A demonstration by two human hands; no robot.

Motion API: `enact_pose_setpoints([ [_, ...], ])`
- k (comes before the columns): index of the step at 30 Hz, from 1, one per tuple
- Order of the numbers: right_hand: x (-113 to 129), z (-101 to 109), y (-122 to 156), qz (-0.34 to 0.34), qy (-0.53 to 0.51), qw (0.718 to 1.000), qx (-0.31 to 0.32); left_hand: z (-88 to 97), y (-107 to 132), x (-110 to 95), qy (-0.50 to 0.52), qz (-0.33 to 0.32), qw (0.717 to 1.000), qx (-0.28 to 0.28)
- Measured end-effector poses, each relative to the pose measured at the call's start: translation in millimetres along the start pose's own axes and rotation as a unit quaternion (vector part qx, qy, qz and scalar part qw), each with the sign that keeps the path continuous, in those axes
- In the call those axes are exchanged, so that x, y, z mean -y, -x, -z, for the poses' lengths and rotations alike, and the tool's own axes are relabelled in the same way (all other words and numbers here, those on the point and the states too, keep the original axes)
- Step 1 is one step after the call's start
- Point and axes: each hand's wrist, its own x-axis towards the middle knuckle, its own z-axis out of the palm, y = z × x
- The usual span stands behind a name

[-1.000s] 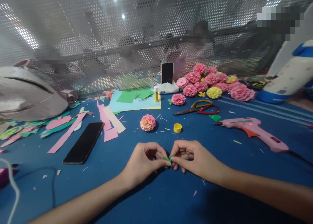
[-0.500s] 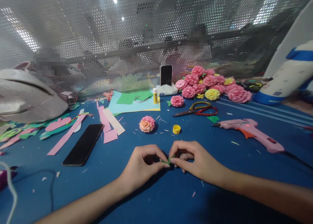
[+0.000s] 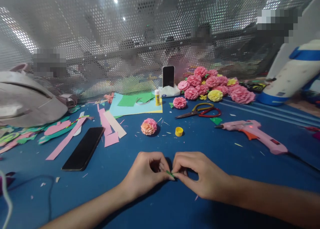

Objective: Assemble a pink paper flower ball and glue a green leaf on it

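Between my two hands is a small piece of green paper (image 3: pixel 170 173), mostly covered by the fingertips. My left hand (image 3: pixel 147 170) pinches it between thumb and forefinger. Thumb and forefinger of my right hand (image 3: pixel 200 172) close on its other end, and the fingertips of both hands nearly touch. Beyond them on the blue table sit a round pink and peach paper flower (image 3: pixel 149 126) and a yellow glue cap (image 3: pixel 179 131). The exact shape of the green piece is hidden.
A pink glue gun (image 3: pixel 255 132) lies at right, near scissors (image 3: pixel 200 111). Pink and yellow paper flowers (image 3: pixel 212 84) are heaped behind. At left are a black phone (image 3: pixel 83 149), paper strips (image 3: pixel 66 139) and a bag (image 3: pixel 30 99). A glue stick (image 3: pixel 157 98) stands on coloured sheets (image 3: pixel 125 110).
Both hands have come slightly lower in the view, with the green paper still pinched between them. The fingers have shifted a little on it. The view has moved slightly.
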Motion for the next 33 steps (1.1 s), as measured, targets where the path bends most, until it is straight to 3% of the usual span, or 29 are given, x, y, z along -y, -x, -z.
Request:
enact_pose_setpoints([
  [15, -2, 2, -2, 0.004, -0.06, 0.998, -0.013, -2.4, 4, -4, -0.044, -0.049, 0.996, -0.067],
  [19, 0, 2, -2, 0.008, -0.065, 0.998, -0.014, -1.4, 3, -4, -0.046, -0.06, 0.995, -0.063],
  [21, 0, 3, -3, -0.015, -0.08, 0.996, -0.02, -1.0, 2, -2, -0.021, -0.053, 0.996, -0.063],
  [26, -4, 4, -9, -0.157, -0.187, 0.969, -0.038, 1.1, -3, -1, 0.023, -0.031, 0.996, -0.074],
  [33, -4, 7, -15, -0.134, -0.174, 0.975, -0.03, 1.0, -4, -6, 0.062, -0.039, 0.993, -0.094],
])
